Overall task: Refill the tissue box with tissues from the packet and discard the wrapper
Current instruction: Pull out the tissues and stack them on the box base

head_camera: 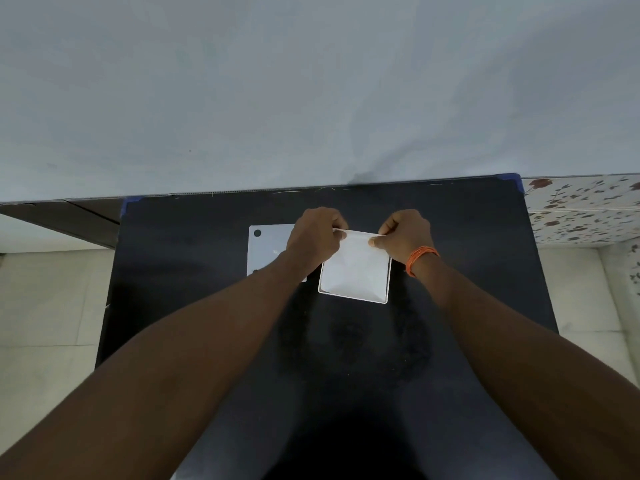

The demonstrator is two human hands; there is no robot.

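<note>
Flat white square panel [268, 251] with a dark dot at its far-left corner lay on the dark bench [194, 289], just left of and partly under the left hand [313, 237]; probably the tissue box lid or base, couldn't tell which.

Left hand fingers [337, 225] were closed, pinching the far-left corner of the tissue packet [356, 268]. Packet ran from between the two sets of fingers back toward the person: white, square, glossy film with light creases fanning from the middle, thin rim around the near edges. It seemed to sit on or just over the bench; contact unclear.

Right hand [407, 237], orange thread band [420, 258] at the wrist, had fingers [375, 241] closed on the far-right corner.

Judgement: packet light, soft, compressible; film slick and thin, tears easily. Best hold is the far seam, pinched at both corners close together. Tissues inside are fragile, so pull gently.
</note>
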